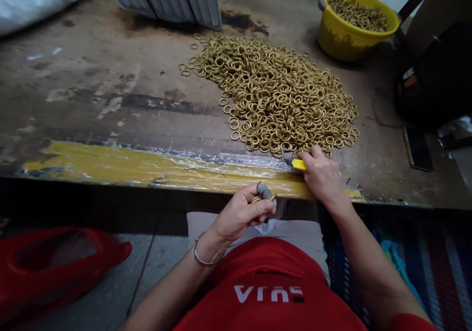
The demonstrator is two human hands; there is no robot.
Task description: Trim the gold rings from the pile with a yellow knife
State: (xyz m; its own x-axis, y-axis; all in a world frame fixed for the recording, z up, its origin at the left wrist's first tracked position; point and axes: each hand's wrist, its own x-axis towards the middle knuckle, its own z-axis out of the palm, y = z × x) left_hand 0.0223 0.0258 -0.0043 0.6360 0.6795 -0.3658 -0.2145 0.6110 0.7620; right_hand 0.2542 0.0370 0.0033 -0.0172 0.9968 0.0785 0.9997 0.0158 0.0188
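Note:
Near the table's front edge, my left hand (248, 207) is closed around brass-coloured rings (273, 197), with a grey covering (264, 190) on one finger. How many rings it holds is hard to see. My right hand (320, 174) grips a yellow utility knife (298, 165), its dark blade end pointing left. The right fingertips are at the near edge of a large heap of brass-coloured rings (280, 95) on the table; whether they also touch a ring is hidden.
Yellow tape (110, 165) runs along the front edge of the worn table (92, 109). A yellow basin (337, 38) of rings stands at the back right. A grey plastic crate (173, 1) is at the back. A phone (418, 148) lies on the right, and a red plastic item (73, 262) is below left.

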